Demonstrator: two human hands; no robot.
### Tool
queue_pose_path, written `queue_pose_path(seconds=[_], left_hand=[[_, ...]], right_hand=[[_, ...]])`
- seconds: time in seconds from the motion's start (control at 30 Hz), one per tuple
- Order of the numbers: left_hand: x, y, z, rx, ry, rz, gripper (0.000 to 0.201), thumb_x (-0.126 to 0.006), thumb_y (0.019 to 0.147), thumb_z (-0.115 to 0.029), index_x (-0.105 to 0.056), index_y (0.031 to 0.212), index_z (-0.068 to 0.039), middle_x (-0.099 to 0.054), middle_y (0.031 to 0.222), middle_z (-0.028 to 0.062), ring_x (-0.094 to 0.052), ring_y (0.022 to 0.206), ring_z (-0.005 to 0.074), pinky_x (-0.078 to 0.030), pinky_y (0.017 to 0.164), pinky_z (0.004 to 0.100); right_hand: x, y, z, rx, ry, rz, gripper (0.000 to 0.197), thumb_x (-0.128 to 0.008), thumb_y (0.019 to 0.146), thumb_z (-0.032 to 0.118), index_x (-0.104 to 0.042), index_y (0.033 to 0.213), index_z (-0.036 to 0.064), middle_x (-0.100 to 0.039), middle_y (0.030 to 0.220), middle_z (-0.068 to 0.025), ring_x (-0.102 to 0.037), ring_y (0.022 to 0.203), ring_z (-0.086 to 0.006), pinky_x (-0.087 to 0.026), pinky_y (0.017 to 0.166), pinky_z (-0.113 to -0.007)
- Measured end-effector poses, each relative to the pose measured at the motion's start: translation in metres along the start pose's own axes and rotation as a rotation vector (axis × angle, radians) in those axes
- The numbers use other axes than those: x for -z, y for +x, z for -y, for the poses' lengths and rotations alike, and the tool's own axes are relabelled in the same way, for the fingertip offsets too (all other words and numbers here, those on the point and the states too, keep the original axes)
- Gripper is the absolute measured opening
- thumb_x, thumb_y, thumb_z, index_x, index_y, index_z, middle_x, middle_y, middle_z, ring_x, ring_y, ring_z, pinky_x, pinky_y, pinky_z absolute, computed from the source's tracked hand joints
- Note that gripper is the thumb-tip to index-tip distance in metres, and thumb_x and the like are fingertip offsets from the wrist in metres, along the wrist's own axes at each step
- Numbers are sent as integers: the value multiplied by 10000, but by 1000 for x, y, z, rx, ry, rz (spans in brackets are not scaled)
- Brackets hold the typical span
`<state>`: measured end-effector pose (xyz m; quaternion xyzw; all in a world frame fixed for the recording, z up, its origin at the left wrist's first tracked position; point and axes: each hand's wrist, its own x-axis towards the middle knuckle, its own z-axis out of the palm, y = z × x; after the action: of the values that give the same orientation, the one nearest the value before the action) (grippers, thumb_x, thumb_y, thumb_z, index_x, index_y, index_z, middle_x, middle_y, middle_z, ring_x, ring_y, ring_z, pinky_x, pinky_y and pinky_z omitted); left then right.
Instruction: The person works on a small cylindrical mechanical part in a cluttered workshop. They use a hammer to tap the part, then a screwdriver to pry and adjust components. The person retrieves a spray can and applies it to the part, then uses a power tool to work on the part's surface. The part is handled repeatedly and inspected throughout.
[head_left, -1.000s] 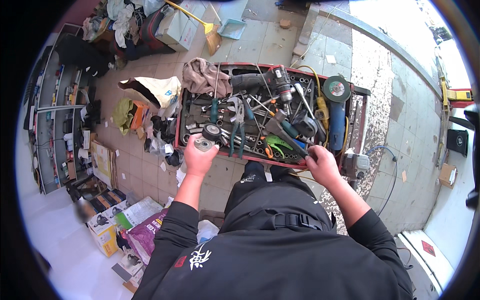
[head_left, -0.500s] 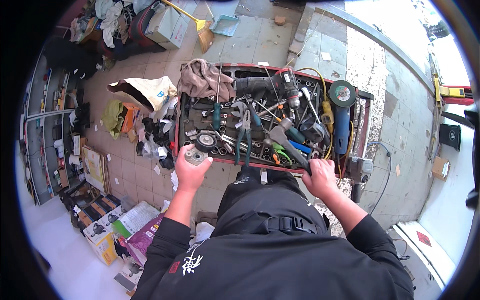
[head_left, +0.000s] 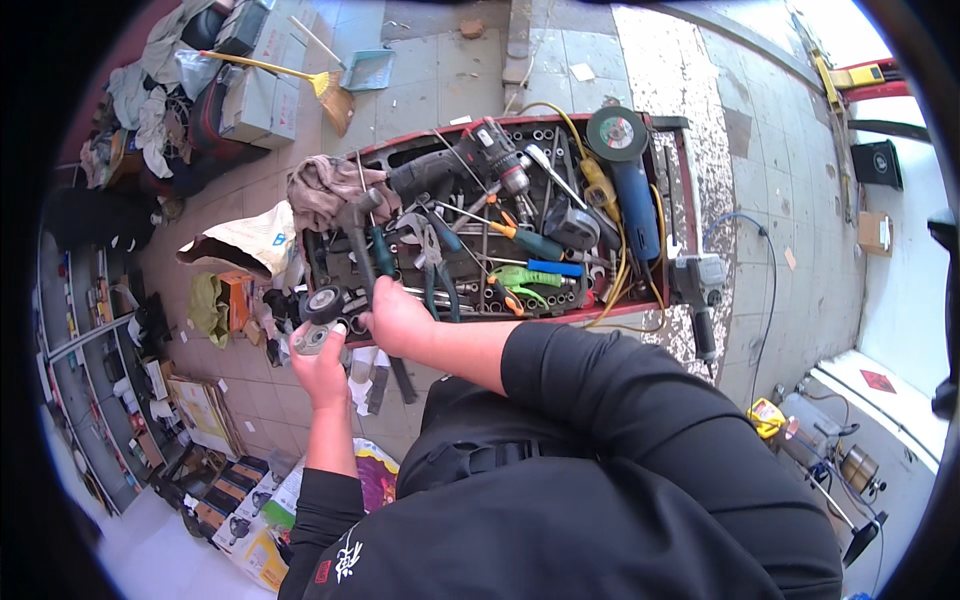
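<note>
My left hand point(head_left: 322, 372) grips a small belt tensioner, a grey metal body with a round black pulley point(head_left: 323, 304), just off the front left corner of the tool tray point(head_left: 545, 317). Close beside it, my right hand point(head_left: 395, 318) is wrapped round the handle of a hammer point(head_left: 361, 240). The hammer stands head up over the tray's left side, its handle end sticking out below my fist. Nearby in the tray lie a pair of green-handled pliers point(head_left: 432, 262) and a screwdriver point(head_left: 379, 243).
The tray also carries a cordless drill point(head_left: 470, 160), a blue angle grinder point(head_left: 632, 185), sockets and a crumpled cloth point(head_left: 335, 195). A yellow cable point(head_left: 622, 285) loops over its front edge. Left of it stand an open sack point(head_left: 240, 245) and loose litter; a broom point(head_left: 330, 95) lies beyond.
My right hand has carried the hammer from the tray's right side across to the left, next to the belt tensioner. My left hand still holds the tensioner. The view has shifted.
</note>
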<state>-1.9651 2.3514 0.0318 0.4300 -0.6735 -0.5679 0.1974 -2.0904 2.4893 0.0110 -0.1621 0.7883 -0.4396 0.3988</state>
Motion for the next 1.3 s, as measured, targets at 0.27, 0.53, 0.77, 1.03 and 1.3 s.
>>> queue_pose_path(seconds=[0.27,0.53,0.77,1.03,1.3], left_hand=[[-9,3,2,-53,129,113,547,-901,881,-70,-639,1353,14,-731,1234,97,-718,1074,171,-586,981,338],[-39,-10,-23,-158,191,341,601,-920,848,-47,-627,1368,19,-744,1236,100,-730,1093,173,-590,1003,344],[-82,-12,-35,-145,92,478,577,-899,865,-18,-623,1372,4,-756,1202,72,-732,1078,151,-586,999,325],[-78,-29,-47,-212,119,436,599,-932,820,-69,-638,1337,6,-752,1200,85,-729,1080,166,-589,1001,346],[-47,-41,-33,-127,89,302,588,-918,820,-55,-636,1331,15,-741,1206,83,-735,1057,168,-593,987,338]], right_hand=[[99,-90,-74,263,75,245,270,-731,1032,264,-752,1148,21,-786,1123,-199,-759,1103,-415,-604,966,-497],[226,-232,-194,-293,-203,-494,162,-722,1008,146,-718,1055,-9,-767,1036,-232,-752,1018,-429,-603,908,-498],[292,-175,-178,8,-461,-750,257,-738,979,142,-673,1191,11,-694,1134,-231,-699,1076,-450,-572,964,-527],[350,-53,-137,-607,-810,-421,501,-789,972,237,-650,1405,28,-679,1424,-196,-686,1344,-361,-568,1150,-468],[347,-27,-135,-722,-830,-445,691,-822,978,243,-528,1565,27,-521,1586,-184,-512,1535,-347,-568,1168,-506]])
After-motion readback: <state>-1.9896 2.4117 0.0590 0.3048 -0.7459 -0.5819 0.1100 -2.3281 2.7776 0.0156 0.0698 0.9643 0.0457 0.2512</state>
